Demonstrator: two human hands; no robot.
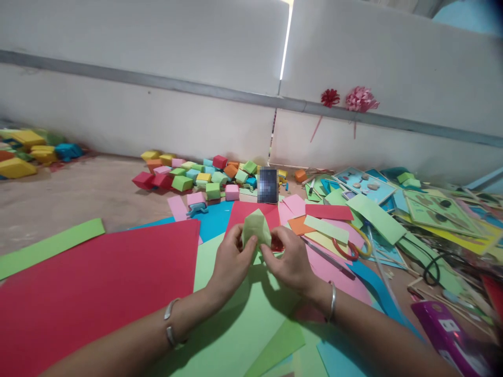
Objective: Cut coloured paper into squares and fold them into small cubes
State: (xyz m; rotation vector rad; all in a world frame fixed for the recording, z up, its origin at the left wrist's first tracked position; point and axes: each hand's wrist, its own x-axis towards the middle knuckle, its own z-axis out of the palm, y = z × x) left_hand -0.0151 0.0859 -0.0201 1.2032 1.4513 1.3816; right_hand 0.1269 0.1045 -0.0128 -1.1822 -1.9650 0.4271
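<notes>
So both hands are pinching a small folded piece of pale green paper, left hand (pixel 234 256) and right hand (pixel 288 254) on either edge, thumbs in front. The folded piece (pixel 256 228) is creased, with a pointed top. Smooth flat red sheet (pixel 137 277) left of them, slim metal scissors (pixel 330 257) right, chunky paper boxes (pixel 183 183) piled beyond.

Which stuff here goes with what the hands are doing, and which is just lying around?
Seems part of it:
folded green paper, held in the left hand and right hand
maybe the big green sheet underneath

Probably just lying around:
big red sheet, left
little colourful blocks, behind
purple gadget, right
pink flower, by the wall
</notes>
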